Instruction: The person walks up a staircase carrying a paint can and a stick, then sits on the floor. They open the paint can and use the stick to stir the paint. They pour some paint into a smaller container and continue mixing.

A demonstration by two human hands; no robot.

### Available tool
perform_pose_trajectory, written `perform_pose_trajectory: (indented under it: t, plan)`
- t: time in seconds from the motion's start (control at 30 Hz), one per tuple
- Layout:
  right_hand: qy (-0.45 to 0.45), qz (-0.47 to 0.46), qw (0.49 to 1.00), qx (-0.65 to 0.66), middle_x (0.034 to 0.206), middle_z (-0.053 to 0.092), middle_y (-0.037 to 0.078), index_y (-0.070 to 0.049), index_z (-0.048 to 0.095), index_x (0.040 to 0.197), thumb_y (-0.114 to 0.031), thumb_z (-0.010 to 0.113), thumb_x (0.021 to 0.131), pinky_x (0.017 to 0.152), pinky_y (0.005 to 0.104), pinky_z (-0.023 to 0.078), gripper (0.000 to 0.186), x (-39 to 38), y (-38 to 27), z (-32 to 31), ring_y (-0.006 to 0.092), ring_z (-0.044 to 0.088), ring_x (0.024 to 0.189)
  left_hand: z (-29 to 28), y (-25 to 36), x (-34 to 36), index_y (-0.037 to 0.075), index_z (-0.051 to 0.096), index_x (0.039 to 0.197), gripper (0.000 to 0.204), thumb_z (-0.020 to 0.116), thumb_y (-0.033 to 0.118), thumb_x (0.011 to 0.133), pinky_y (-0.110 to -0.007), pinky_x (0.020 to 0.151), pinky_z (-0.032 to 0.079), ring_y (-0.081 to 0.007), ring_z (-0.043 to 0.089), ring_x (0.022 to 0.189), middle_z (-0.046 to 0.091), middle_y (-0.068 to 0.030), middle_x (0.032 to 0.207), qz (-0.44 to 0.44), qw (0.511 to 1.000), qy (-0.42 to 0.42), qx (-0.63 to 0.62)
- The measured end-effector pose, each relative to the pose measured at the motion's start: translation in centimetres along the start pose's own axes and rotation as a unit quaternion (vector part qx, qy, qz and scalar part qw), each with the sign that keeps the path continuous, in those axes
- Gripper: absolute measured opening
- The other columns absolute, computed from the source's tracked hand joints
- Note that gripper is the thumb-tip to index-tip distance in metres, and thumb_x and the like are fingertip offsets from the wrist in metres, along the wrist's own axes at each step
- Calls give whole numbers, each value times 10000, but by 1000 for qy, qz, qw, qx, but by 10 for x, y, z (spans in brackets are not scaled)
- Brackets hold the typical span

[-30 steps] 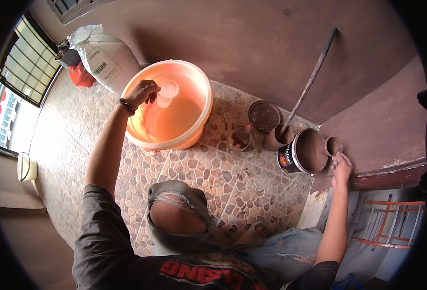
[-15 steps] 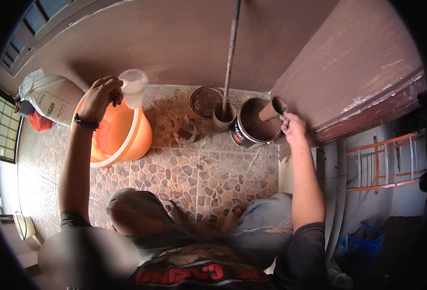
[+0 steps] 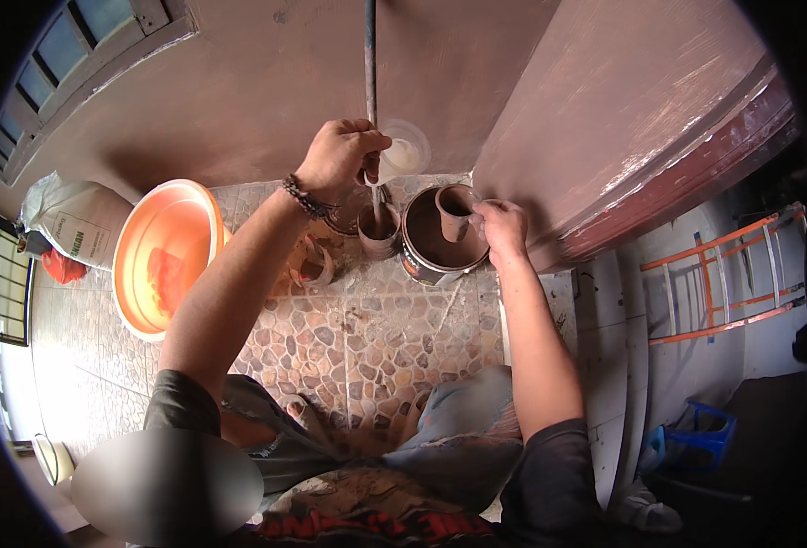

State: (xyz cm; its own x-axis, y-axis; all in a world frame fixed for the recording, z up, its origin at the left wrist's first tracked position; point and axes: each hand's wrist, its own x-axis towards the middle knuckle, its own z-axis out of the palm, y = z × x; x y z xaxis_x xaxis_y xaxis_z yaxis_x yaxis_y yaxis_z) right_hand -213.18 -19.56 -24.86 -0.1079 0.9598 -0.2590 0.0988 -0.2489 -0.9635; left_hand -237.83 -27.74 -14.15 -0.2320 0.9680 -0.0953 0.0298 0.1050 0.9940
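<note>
My left hand [image 3: 338,157] is closed on a clear plastic cup [image 3: 407,152] with cloudy liquid in it, held up in front of the wall beside a long pole [image 3: 371,64]. The pole's lower end stands in a brown-coated container [image 3: 380,245]. With my right hand [image 3: 506,226] I grip a brown-smeared cup [image 3: 455,210] by its side, mouth up, over the opening of a black bucket [image 3: 422,270]. Brown paint-like liquid lies in this bucket. How full the smeared cup is, I cannot tell.
At the left stands an orange tub [image 3: 122,274], with a white sack [image 3: 79,224] behind it. A torn, stained packet-like thing [image 3: 312,265] lies near the containers. The brown wall [image 3: 267,82] rises close behind. An orange ladder [image 3: 714,333] and blue stool [image 3: 709,447] are at the right.
My left hand has carried the clear cup rightward from above the orange tub to beside the pole. The smeared cup has gone from leaning to more upright over the bucket.
</note>
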Motion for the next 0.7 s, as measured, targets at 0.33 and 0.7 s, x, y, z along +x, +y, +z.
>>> perform_pose_trajectory:
  t: [0.33, 0.7]
  plan:
    - [7, -61, 998, -24, 644, 622, 66, 20, 624, 788, -72, 659, 778, 505, 248, 392, 99, 2, -2, 3, 107, 534, 544, 58, -20, 30, -53, 619, 775, 187, 605, 126, 827, -280, 538, 488, -127, 596, 559, 598, -80, 601, 130, 953, 15, 272]
    - [17, -64, 998, -13, 626, 617, 48, 4, 622, 773, -114, 720, 768, 483, 229, 344, 154, -1, -7, 10, 76, 477, 522, 74, -46, 41, 10, 581, 700, 176, 556, 159, 790, -465, 631, 497, -387, 615, 690, 618, -194, 701, 323, 849, 80, 411]
